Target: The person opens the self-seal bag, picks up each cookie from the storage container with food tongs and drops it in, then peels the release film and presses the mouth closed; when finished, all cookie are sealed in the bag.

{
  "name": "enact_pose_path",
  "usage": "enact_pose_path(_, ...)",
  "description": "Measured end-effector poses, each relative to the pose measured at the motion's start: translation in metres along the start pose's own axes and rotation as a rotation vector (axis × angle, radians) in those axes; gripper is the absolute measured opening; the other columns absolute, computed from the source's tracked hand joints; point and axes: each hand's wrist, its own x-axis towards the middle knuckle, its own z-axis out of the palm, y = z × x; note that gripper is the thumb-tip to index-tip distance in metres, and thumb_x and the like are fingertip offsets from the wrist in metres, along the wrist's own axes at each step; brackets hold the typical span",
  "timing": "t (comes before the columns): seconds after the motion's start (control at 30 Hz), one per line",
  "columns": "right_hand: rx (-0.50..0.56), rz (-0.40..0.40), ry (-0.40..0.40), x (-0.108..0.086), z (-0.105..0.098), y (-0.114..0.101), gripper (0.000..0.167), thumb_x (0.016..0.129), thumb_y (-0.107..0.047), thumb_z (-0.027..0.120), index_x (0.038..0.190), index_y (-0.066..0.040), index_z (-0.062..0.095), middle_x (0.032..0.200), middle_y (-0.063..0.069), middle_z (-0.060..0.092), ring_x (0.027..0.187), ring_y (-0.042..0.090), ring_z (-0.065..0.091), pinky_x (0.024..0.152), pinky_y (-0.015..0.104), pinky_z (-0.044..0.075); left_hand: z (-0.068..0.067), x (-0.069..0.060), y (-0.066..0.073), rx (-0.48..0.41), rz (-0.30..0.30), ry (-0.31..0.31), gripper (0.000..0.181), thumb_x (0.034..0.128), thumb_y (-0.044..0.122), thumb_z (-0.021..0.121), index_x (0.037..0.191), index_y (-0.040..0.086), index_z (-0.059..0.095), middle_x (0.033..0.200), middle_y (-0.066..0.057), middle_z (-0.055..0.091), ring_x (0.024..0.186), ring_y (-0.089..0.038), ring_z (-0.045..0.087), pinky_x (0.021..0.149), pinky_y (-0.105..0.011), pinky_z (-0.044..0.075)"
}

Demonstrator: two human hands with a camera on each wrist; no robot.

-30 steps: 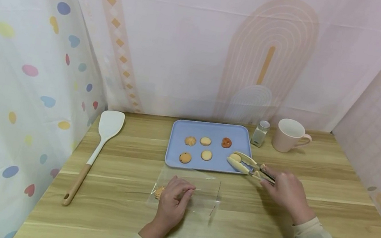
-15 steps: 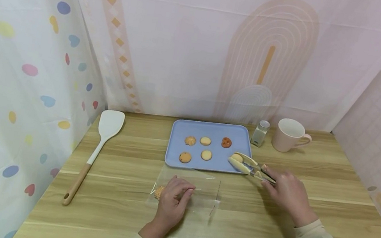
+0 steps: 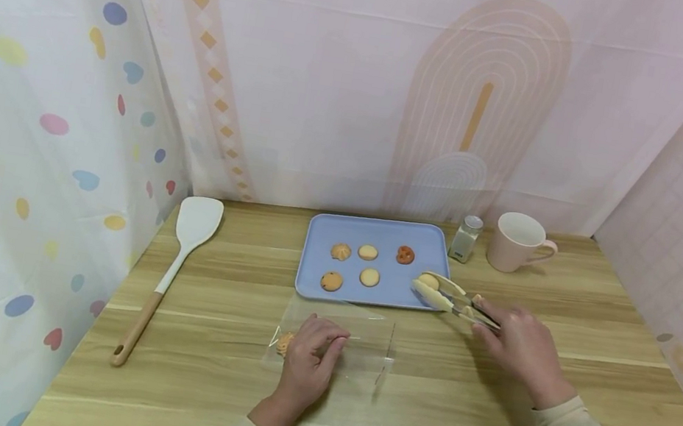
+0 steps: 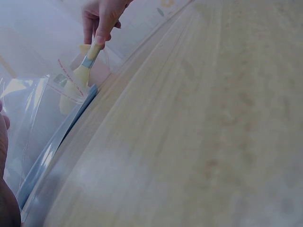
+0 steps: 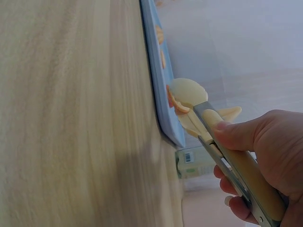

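My right hand [image 3: 524,346] grips a pair of tongs [image 3: 454,307] with cream-coloured tips and metal arms. Between the tips sits a round pale cookie [image 3: 429,280], at the right end of the blue tray [image 3: 382,298]. The right wrist view shows that cookie [image 5: 179,104] edge-on between the tongs' tips. In front of the tray, my left hand [image 3: 312,354] pinches a clear plastic bag [image 3: 362,354] between thumb and fingers. A ridged cookie [image 3: 284,343] lies inside the bag, partly hidden by the hand. Several other cookies [image 3: 369,277] rest on the tray.
A white spatula [image 3: 199,220] with a wooden handle lies at the left. Behind the tray's right end stand a small glass shaker [image 3: 465,240] and a pink mug [image 3: 514,244]. Patterned curtains [image 3: 320,90] enclose the wooden table [image 3: 209,371].
The tongs and the cookie between their tips have shifted slightly to the right, along with my right hand. My left hand and the bag have stayed in place.
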Motion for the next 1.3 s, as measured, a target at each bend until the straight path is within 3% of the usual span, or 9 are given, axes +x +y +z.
enact_pose_path(0.3,0.036,0.011,0.025,-0.012,-0.018,-0.007,0.047,0.080,-0.022,0.078,0.122,-0.006,0.066,0.093,0.012,0.072,0.073,0.026,0.059,0.055,0.042,0.044,0.001,-0.001,0.000,-0.001,-0.008,-0.004,0.006,0.0875,0.000,0.066,0.089,0.004,0.069,0.086,-0.004,0.066,0.086,-0.019,0.062,0.091,-0.069,0.036)
enact_pose_path(0.53,0.074,-0.042,0.082,-0.030,-0.035,-0.016,0.048,0.072,-0.017,0.083,0.116,-0.004,0.069,0.067,-0.003,0.061,0.061,0.009,0.043,0.051,0.027,0.035,0.003,-0.002,0.000,0.006,-0.008,-0.006,0.011,0.0817,-0.004,0.070,0.089,0.005,0.069,0.086,0.000,0.065,0.085,-0.018,0.061,0.091,-0.067,0.037)
enact_pose_path(0.87,0.230,-0.126,0.123,-0.068,-0.053,-0.034,0.048,0.068,-0.012,0.085,0.115,-0.011,0.071,0.087,-0.004,0.072,0.061,-0.002,0.043,0.052,0.014,0.035,0.004,-0.001,0.000,0.001,-0.014,-0.010,0.009,0.0835,-0.002,0.069,0.089,0.004,0.069,0.086,-0.001,0.064,0.086,-0.019,0.061,0.092,-0.066,0.037)
enact_pose_path(1.07,0.269,-0.176,0.135,-0.082,-0.050,-0.047,0.053,0.064,-0.012,0.088,0.115,-0.012,0.072,0.094,-0.003,0.072,0.069,0.001,0.051,0.056,0.011,0.038,0.003,-0.001,0.001,0.000,-0.023,-0.016,0.006,0.0861,0.000,0.068,0.090,0.004,0.069,0.087,-0.003,0.065,0.087,-0.019,0.061,0.093,-0.067,0.036)
enact_pose_path(1.2,0.250,-0.189,0.105,-0.081,-0.040,-0.054,0.053,0.065,-0.017,0.088,0.115,-0.014,0.072,0.100,-0.006,0.072,0.080,0.004,0.060,0.066,0.014,0.044,0.003,-0.001,0.001,-0.003,-0.028,-0.012,0.004,0.0884,0.002,0.066,0.091,0.004,0.069,0.087,-0.003,0.066,0.088,-0.019,0.062,0.094,-0.068,0.035)
enact_pose_path(1.3,0.248,-0.201,0.067,-0.075,-0.030,-0.059,0.051,0.069,-0.020,0.086,0.117,-0.013,0.071,0.098,-0.006,0.072,0.078,0.002,0.059,0.064,0.018,0.045,0.003,-0.002,0.000,-0.006,-0.016,-0.002,0.004,0.0886,0.002,0.066,0.091,0.003,0.069,0.088,-0.003,0.066,0.088,-0.019,0.062,0.093,-0.069,0.035)
